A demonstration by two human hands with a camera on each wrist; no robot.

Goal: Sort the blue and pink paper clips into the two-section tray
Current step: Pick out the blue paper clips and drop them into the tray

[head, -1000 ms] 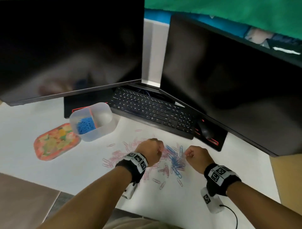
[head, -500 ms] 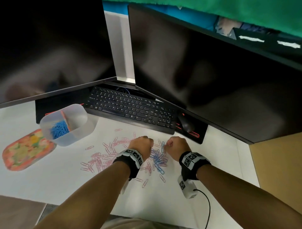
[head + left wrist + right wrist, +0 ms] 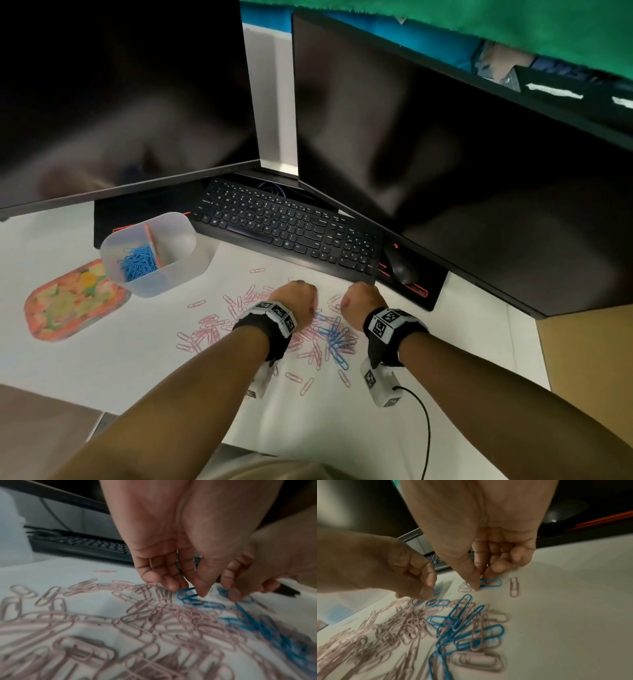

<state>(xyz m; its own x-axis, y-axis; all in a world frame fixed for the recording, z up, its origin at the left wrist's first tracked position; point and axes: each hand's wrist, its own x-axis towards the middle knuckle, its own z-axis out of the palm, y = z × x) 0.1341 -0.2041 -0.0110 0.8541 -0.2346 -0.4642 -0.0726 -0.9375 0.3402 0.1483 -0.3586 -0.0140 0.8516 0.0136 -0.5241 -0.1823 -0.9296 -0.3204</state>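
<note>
Pink paper clips [image 3: 209, 327] lie scattered on the white sheet, with a small bunch of blue paper clips [image 3: 334, 339] to their right. My left hand [image 3: 296, 298] and right hand [image 3: 361, 301] are side by side over the far edge of the blue bunch, fingers curled down. In the left wrist view my left hand [image 3: 187, 591] pinches a blue clip [image 3: 185, 595] on the sheet. In the right wrist view my right hand [image 3: 482, 582] pinches another blue clip [image 3: 493, 583]. The translucent two-section tray [image 3: 178, 274] stands far left; its left section holds blue clips [image 3: 137, 263], and its right section looks bare.
A black keyboard [image 3: 287, 233] and a mouse [image 3: 402, 270] lie just behind the hands, under two dark monitors [image 3: 445, 164]. A colourful lid [image 3: 68, 301] lies left of the tray. A cable [image 3: 424, 431] trails from my right wrist.
My right hand has moved left, close to my left hand, and both have settled onto the far side of the blue bunch. The head view has shifted.
</note>
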